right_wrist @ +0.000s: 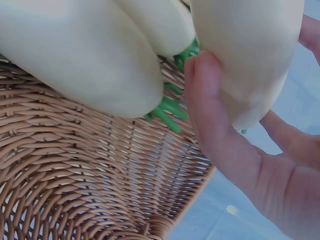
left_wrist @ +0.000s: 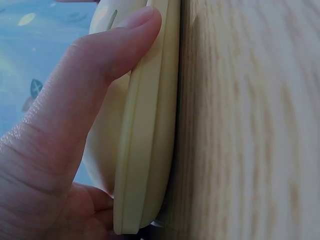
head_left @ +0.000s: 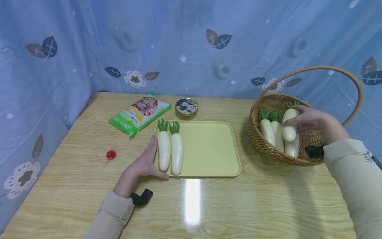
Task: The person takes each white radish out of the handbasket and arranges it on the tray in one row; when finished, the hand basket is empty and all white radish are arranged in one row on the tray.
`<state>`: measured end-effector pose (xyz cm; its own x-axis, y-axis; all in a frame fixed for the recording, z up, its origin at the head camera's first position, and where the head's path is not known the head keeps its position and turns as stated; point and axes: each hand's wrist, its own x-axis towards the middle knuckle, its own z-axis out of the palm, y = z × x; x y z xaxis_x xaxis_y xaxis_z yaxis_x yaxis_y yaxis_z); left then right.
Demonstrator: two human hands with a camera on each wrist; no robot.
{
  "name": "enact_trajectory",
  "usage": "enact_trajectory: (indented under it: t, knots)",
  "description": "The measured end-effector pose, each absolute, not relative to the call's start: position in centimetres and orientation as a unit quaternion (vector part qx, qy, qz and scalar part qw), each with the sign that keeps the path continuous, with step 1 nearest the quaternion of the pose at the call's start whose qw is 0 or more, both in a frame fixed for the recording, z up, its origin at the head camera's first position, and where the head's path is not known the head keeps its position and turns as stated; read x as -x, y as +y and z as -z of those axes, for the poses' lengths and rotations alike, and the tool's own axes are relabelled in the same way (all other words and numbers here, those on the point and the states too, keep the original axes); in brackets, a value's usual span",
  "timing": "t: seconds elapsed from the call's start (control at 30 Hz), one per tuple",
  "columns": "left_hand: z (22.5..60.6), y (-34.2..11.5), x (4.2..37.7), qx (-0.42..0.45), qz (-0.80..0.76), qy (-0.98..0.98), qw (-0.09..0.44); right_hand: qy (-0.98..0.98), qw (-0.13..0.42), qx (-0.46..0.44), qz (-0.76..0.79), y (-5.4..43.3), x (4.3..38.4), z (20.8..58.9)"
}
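The right hand (head_left: 313, 121) pinches a smooth, long white radish with a short green leafy top (head_left: 288, 129) between thumb and fingers, holding it inside a round, brown woven wicker basket with an arched handle (head_left: 253, 129). Below and beside it in the basket lie more white radishes with green tops (head_left: 267, 131). The left hand (head_left: 145, 162) is spread wide at the near-left corner of a pale yellow rectangular tray with rounded corners (head_left: 209, 149), its thumb resting on the near rim and its fingers along the left side. Two similar white radishes (head_left: 177, 154) lie side by side at the tray's left end, tops pointing away from the person. Behind the tray stand a round, flat metal tin with a printed lid (head_left: 186, 107) and, to its left, a green-and-white plastic packet (head_left: 140, 113) lying flat.
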<state>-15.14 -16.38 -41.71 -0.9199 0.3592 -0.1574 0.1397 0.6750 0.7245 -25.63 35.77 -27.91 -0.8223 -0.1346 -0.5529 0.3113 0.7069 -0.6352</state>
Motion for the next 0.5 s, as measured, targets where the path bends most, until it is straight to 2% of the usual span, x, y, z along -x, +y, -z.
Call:
enact_trajectory:
  t: [0.5]
  knots:
    - [41.8, -16.6, 15.1, -0.142, -0.375, 0.905, 0.144, 0.857, 0.301, -0.029, 0.418, 35.3, 24.1, 25.9]
